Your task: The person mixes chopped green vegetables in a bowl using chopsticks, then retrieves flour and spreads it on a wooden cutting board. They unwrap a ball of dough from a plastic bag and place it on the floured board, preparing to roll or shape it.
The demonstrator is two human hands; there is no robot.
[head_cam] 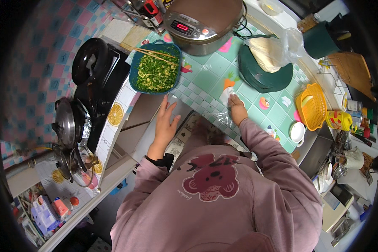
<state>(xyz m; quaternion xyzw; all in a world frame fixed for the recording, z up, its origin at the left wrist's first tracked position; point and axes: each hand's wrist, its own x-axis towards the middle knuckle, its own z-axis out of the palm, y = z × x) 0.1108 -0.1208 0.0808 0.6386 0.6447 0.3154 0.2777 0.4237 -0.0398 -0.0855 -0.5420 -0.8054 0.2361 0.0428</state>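
My right hand rests palm down on the green tile-patterned counter cover. White material shows at its fingertips; whether it is a cloth or part of the printed pattern, I cannot tell. A shiny patch lies on the cover just left of that hand. My left hand hangs in the air before the counter edge with fingers spread, holding nothing. Just beyond it stands a blue basin of chopped greens with yellow bits. Wooden chopsticks lie across the basin.
A rice cooker with a lit display stands at the back. Pale dough in a plastic bag sits on a dark green basin. Rightward are a yellow basket and a white cup. A wok and lidded pot stand left.
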